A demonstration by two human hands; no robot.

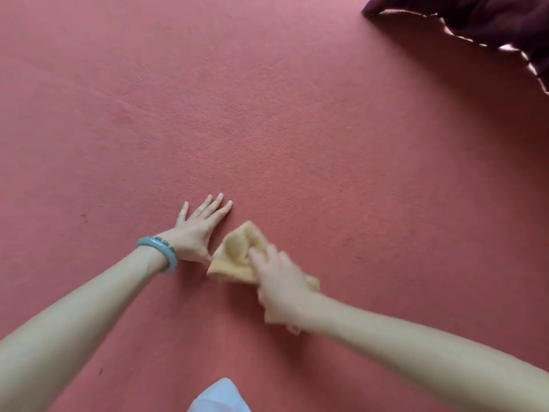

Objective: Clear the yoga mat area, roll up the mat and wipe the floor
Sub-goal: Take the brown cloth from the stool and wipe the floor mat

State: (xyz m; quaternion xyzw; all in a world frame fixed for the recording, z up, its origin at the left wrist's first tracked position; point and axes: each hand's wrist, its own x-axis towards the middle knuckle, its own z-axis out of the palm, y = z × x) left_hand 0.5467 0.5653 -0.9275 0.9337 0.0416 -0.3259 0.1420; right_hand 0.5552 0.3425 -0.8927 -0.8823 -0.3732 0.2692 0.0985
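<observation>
You are at the wiping step: no yoga mat shows anywhere on the red floor [267, 114], so judge the rolling as done or out of view. Take the cloth [234, 257] as your landmark. It is a tan rag, bunched up and lying on the floor. Your right hand [279, 283] lies over its near right part, fingers curled into the folds and gripping it; the hand is blurred, so exactly how each finger sits cannot be told. Your left hand [197, 230] rests flat just left of the cloth, fingers spread and straight, palm down on the floor, holding nothing; a blue-green bangle [160, 252] circles its wrist.

To wipe well, flatten the bunch so more fabric meets the floor, and press through the palm, not the fingertips. Keep the left hand planted as your prop, but shift it clear of the cloth's path. Far up and right of the cloth lies dark maroon fabric [481, 22]; stop your strokes short of it.
</observation>
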